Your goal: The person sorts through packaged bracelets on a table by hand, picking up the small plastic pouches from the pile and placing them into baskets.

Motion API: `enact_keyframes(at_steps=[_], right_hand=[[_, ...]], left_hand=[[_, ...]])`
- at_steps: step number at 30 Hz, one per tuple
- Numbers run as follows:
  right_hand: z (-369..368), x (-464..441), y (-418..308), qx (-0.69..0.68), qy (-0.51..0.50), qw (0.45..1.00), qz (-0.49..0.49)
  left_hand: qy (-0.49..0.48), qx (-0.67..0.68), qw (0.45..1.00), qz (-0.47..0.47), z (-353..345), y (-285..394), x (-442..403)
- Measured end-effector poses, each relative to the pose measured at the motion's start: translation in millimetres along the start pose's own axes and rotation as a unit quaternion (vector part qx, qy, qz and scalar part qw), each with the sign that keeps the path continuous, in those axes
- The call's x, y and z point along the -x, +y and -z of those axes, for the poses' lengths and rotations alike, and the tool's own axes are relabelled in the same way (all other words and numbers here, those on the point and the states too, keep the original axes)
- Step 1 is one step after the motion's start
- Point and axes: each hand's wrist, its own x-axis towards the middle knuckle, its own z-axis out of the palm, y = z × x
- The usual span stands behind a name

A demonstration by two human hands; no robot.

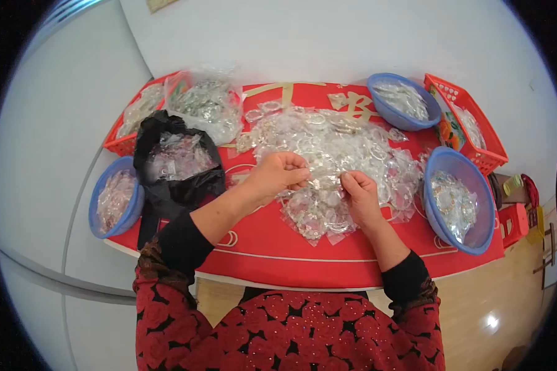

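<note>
Over the middle of the table, my left hand [284, 172] is closed in a pinch on one edge of a small clear plastic bag [323, 180]. My right hand [360, 193] pinches the bag's other side between thumb and fingers. What the bag contains is too small to make out. Beneath and beyond both hands spreads a large heap of small clear bags [328, 139], several with pale, ring-shaped or beaded pieces inside. Part of the heap is hidden behind my hands.
Left of the heap are a black plastic bag [195, 188], a clear sack [207, 108], a blue basin [136, 207] and a red basket [120, 145]. Blue basins [436, 117] [486, 213] and an orange-red basket [492, 145] stand right. A red cloth [278, 238] covers the table.
</note>
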Motion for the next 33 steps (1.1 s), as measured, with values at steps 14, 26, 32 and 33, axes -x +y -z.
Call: enact_keyframes(at_steps=[14, 26, 32, 33], right_hand=[[10.4, -5.9, 1.9, -0.063, 0.038, 0.996, -0.039], [10.1, -6.0, 3.7, -0.050, 0.055, 0.997, -0.034], [2.8, -2.2, -5.0, -0.015, 0.082, 0.995, -0.051], [4.3, -3.4, -3.3, -0.021, 0.079, 0.995, -0.055]], left_hand=[[0.203, 0.039, 0.961, -0.181, 115.2, 72.1, 43.3], [0.543, -0.067, 0.812, -0.202, 374.4, 115.9, 73.4], [0.547, -0.246, 0.777, -0.192, 311.2, 85.0, 36.8], [0.500, -0.260, 0.796, -0.221, 271.2, 83.3, 34.3]])
